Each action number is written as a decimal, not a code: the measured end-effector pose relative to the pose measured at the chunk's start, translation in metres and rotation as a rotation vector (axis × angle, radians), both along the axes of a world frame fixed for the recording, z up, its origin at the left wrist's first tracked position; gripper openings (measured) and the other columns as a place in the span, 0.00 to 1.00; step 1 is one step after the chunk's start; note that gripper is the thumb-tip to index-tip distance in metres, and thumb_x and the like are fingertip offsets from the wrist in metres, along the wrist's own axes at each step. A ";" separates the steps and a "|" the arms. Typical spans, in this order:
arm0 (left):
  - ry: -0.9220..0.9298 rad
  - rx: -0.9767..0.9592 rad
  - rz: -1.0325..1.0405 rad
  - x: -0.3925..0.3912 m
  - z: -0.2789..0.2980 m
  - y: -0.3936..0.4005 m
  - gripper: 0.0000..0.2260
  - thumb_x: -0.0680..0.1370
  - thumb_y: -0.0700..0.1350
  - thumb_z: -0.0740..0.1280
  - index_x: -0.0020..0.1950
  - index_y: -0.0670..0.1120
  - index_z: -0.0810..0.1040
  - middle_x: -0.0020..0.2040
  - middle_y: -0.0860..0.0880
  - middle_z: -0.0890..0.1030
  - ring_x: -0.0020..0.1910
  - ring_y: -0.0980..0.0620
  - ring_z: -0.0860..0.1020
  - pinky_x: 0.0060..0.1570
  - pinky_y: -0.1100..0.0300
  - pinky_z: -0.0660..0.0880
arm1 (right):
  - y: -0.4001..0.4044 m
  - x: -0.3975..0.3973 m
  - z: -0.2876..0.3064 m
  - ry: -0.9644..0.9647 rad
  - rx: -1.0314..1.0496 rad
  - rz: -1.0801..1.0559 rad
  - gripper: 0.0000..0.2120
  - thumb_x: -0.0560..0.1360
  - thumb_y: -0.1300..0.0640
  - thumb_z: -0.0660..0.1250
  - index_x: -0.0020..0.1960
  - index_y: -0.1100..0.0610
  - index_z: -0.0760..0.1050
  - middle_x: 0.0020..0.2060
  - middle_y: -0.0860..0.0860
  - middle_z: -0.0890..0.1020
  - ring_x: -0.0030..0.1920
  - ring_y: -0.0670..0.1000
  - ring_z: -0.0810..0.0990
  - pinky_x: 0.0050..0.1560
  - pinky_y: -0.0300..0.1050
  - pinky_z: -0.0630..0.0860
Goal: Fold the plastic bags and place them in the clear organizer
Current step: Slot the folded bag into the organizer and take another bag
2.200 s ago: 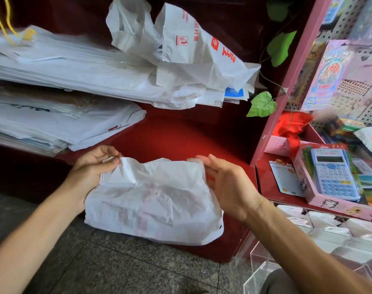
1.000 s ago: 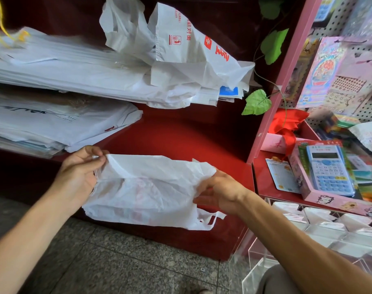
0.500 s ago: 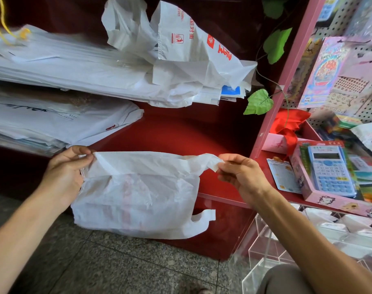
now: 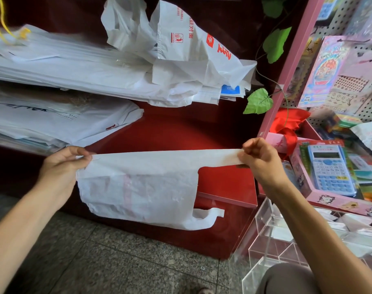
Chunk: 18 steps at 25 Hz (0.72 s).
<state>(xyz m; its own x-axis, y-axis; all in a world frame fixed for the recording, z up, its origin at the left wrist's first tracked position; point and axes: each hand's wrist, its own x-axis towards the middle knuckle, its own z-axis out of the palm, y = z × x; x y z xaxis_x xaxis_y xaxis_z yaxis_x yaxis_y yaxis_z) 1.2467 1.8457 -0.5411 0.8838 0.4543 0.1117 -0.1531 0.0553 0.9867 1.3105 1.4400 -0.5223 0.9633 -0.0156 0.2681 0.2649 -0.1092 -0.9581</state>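
Both hands, left hand (image 4: pixel 63 166) and right hand (image 4: pixel 260 160), pinch the plastic bag (image 4: pixel 142 187) stretched taut between them. Thin film's slippery, so an uneven pull could easily skew the fold.

We are holding a white plastic bag (image 4: pixel 142 185) stretched sideways in front of the red shelf (image 4: pixel 181 132). Our left hand (image 4: pixel 62 168) is pinching its bottom corner, and our right hand (image 4: pixel 262 160) is pinching one handle, pulled taut. The other handle is hanging loose below. The clear organizer (image 4: pixel 272 240) is standing at lower right, beside a blue calculator (image 4: pixel 329 170). Stacked white bags (image 4: pixel 74 66) are lying on the shelf above.
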 end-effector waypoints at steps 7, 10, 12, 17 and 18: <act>-0.010 -0.076 -0.043 0.002 -0.003 -0.004 0.17 0.76 0.28 0.64 0.36 0.48 0.79 0.38 0.52 0.85 0.41 0.56 0.81 0.47 0.64 0.78 | 0.011 -0.001 -0.001 0.256 0.475 0.061 0.10 0.77 0.67 0.65 0.55 0.55 0.73 0.46 0.52 0.78 0.46 0.51 0.79 0.46 0.45 0.79; -0.059 -0.025 -0.143 -0.004 0.011 -0.024 0.15 0.75 0.28 0.64 0.38 0.47 0.79 0.40 0.50 0.85 0.43 0.55 0.81 0.45 0.67 0.77 | 0.028 -0.016 -0.002 0.052 -0.126 -0.144 0.24 0.72 0.53 0.73 0.67 0.50 0.71 0.63 0.48 0.76 0.62 0.48 0.75 0.60 0.44 0.71; -0.090 0.130 -0.222 -0.010 0.023 -0.045 0.11 0.75 0.29 0.65 0.41 0.44 0.78 0.42 0.48 0.85 0.44 0.54 0.82 0.47 0.66 0.77 | 0.048 -0.030 0.004 -0.216 -0.418 -0.046 0.30 0.72 0.49 0.75 0.70 0.47 0.69 0.68 0.44 0.72 0.68 0.44 0.69 0.67 0.41 0.65; -0.141 0.324 -0.427 -0.019 0.034 -0.095 0.05 0.74 0.33 0.71 0.44 0.44 0.80 0.44 0.44 0.86 0.45 0.50 0.82 0.49 0.61 0.77 | 0.106 -0.053 0.005 -0.229 -0.561 0.505 0.13 0.74 0.51 0.74 0.56 0.54 0.78 0.45 0.46 0.82 0.45 0.43 0.79 0.48 0.44 0.76; -0.127 0.306 -0.449 -0.020 0.034 -0.095 0.05 0.73 0.37 0.72 0.47 0.45 0.81 0.45 0.44 0.86 0.45 0.50 0.82 0.48 0.60 0.77 | 0.109 -0.054 0.004 -0.221 -0.527 0.510 0.06 0.76 0.54 0.72 0.47 0.56 0.79 0.35 0.48 0.79 0.35 0.46 0.76 0.38 0.46 0.74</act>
<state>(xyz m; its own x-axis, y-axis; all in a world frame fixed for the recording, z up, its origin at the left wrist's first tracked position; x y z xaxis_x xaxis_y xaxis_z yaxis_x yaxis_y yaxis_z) 1.2272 1.7502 -0.5075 0.9540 -0.0334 0.2979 -0.2996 -0.1436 0.9432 1.2569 1.5493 -0.5182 0.7397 0.6002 0.3043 0.5848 -0.3495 -0.7321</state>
